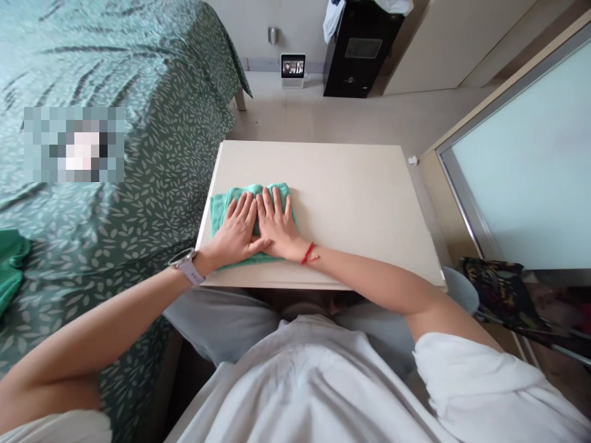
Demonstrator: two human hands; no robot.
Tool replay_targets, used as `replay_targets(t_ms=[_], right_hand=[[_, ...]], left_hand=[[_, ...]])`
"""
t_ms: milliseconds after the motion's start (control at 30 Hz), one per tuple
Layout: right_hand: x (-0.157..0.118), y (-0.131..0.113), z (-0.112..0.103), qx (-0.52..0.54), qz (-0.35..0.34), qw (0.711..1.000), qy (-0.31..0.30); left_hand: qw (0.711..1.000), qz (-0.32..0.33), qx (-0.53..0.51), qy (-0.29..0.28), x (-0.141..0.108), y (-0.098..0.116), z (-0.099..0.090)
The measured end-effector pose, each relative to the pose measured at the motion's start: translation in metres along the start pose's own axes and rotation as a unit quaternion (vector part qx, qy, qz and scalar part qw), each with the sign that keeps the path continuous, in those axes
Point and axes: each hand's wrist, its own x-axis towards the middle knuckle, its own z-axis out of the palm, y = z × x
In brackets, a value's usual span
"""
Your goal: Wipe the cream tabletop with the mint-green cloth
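Note:
A folded green cloth (220,212), towel-like, lies on the left part of a cream tabletop (355,191). My left hand (237,231) rests flat on the cloth, fingers stretched forward. Beside it, my right hand (276,226) also presses flat on the cloth, with its fingers slightly spread. The two hands touch near the thumbs. Much of the cloth's middle is hidden under them. A watch with a pale band (192,271) sits on my left wrist, and a red string bracelet (308,253) on my right.
Left of the table stands a bed with a green leaf-patterned cover (152,166); another green cloth (12,264) lies on it. On the floor ahead are a small screen device (293,69) and a black cabinet (360,55). A frosted glass panel (526,154) rises at right.

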Motion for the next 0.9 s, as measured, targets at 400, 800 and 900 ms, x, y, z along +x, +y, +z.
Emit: replay_targets(t_ms=[400,800,900], right_hand=[[0.046,-0.008,-0.014,-0.011,-0.032,0.999,-0.037],[0.203,0.032,-0.024,0.004,0.025,1.0,-0.005],[0.223,0.043,-0.018,0.024,0.007,1.0,0.01]], left_hand=[[0.999,-0.03,0.005,0.009,0.015,-0.044,-0.006],[1.0,-0.007,0.002,0.029,0.155,-0.163,-0.041],[0.999,-0.019,0.001,0.044,0.167,-0.171,-0.041]])
